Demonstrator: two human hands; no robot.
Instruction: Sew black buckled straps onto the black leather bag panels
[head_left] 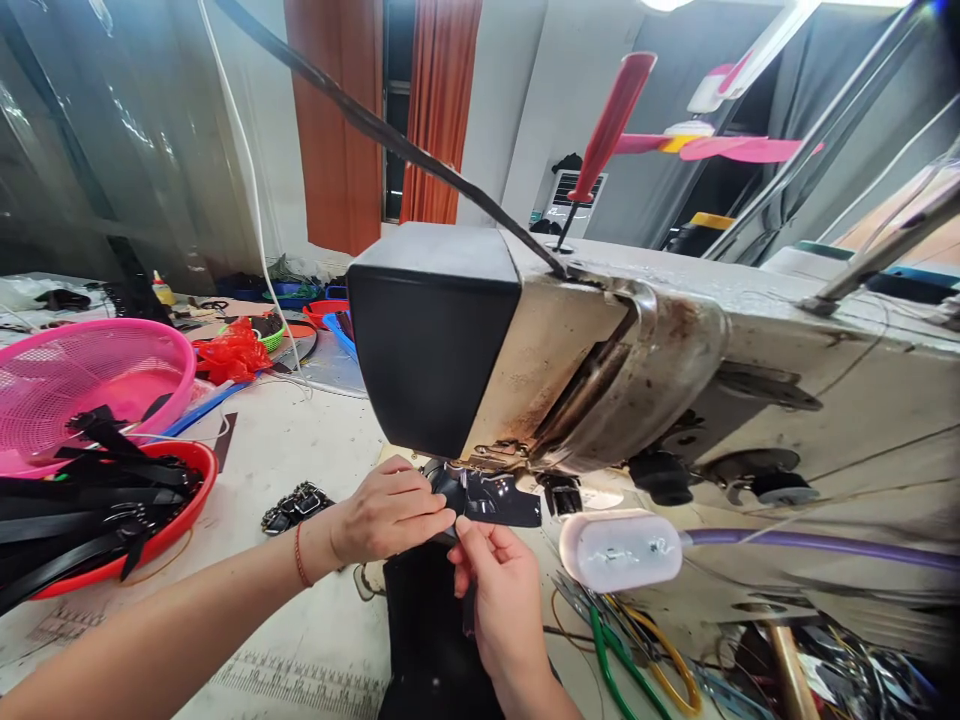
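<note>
Below the head of a sewing machine [435,350], both hands meet at a glossy black strap [450,488]. My left hand [394,508], with a thin red cord at the wrist, has its fingers closed together on the strap. Thumb and fingers of my right hand [499,580] pinch the strap's near end, and a dark strip hangs below them. Between the fingertips the exact grip is partly hidden. Just right of the strap lies a flat black metal plate [517,508] by the presser foot. A black chain-like piece with shiny links [296,508] rests left of my left hand.
A red basin [210,462] full of black straps and a pink mesh basket [184,375] stand at left. Green-handled scissors [609,650] and yellow-handled scissors [679,665] lie at right, under a glowing lamp [621,552]. A red-handled screwdriver [615,120] sticks up from the machine.
</note>
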